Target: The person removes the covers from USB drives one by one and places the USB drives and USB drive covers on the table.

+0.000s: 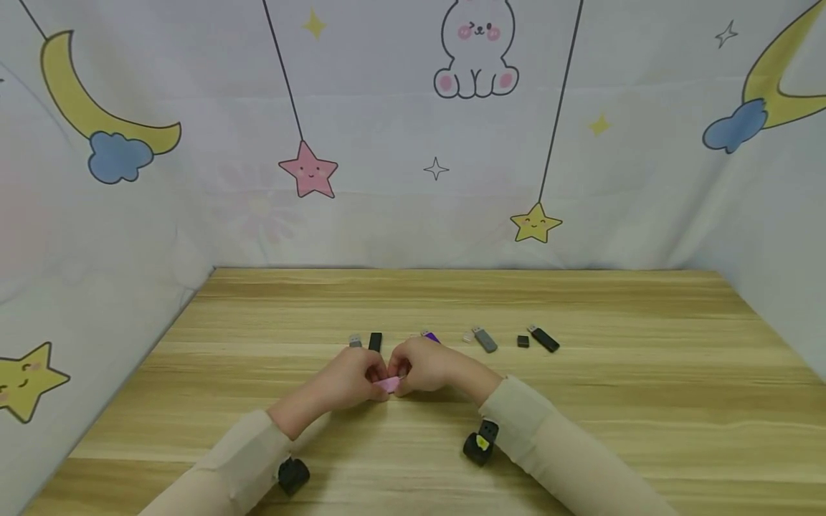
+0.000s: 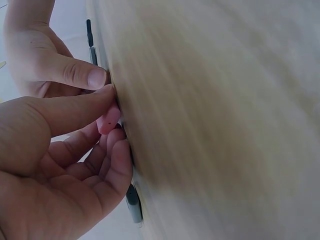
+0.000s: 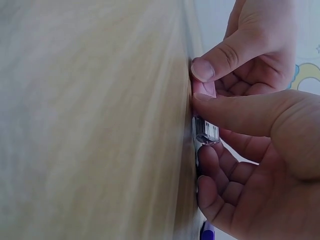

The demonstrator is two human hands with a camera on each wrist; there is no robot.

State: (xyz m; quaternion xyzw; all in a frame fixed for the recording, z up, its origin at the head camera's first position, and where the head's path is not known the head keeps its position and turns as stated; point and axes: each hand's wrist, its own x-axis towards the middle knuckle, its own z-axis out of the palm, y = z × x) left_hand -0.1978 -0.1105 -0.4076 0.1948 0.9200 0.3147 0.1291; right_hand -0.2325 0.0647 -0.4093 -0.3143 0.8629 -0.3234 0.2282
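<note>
Both hands meet over the table around a pink USB stick (image 1: 388, 385). My left hand (image 1: 350, 378) pinches one end of its pink body (image 2: 108, 121) between thumb and fingers. From the other side my right hand (image 1: 426, 364) pinches it too, the two thumbs close together. A shiny metal plug (image 3: 206, 131) shows below the right thumb in the right wrist view. Fingers hide much of the stick, which is close over the tabletop. Just beyond the hands lie a grey USB stick (image 1: 355, 340), a black one (image 1: 375, 341) and a purple one (image 1: 431, 336), each partly covered.
Further right on the wooden table (image 1: 613, 401) lie a grey USB stick (image 1: 485, 340) beside a small pale cap (image 1: 467, 337), and a black USB stick (image 1: 545, 339) beside a black cap (image 1: 523, 342). A printed cloth (image 1: 387, 229) stands behind the table.
</note>
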